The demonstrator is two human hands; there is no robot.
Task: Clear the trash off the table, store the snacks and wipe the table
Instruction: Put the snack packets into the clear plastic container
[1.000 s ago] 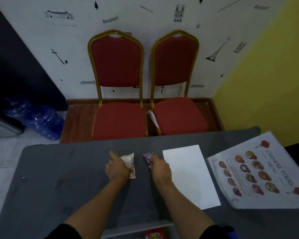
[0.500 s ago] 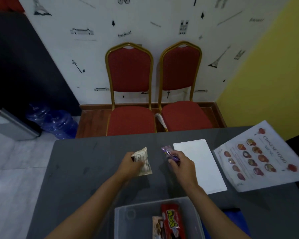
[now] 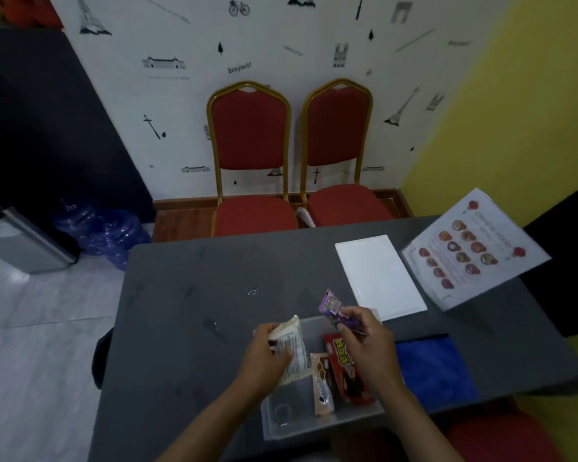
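Observation:
My left hand grips a white snack packet over the left side of a clear plastic bin near the front edge of the grey table. My right hand holds a small purple snack packet above the bin's far right corner. Inside the bin lie a red snack pack and a tan biscuit pack. A blue cloth lies on the table right of the bin.
A white board and a laminated food menu lie on the table's right part. A tiny clear scrap rests mid-table. Two red chairs stand behind the table. Blue water jugs are on the floor at left.
Both hands lifted the packets off the table and drew them back toward me, over the clear bin. The view tilted down, showing more of the bin and the blue cloth.

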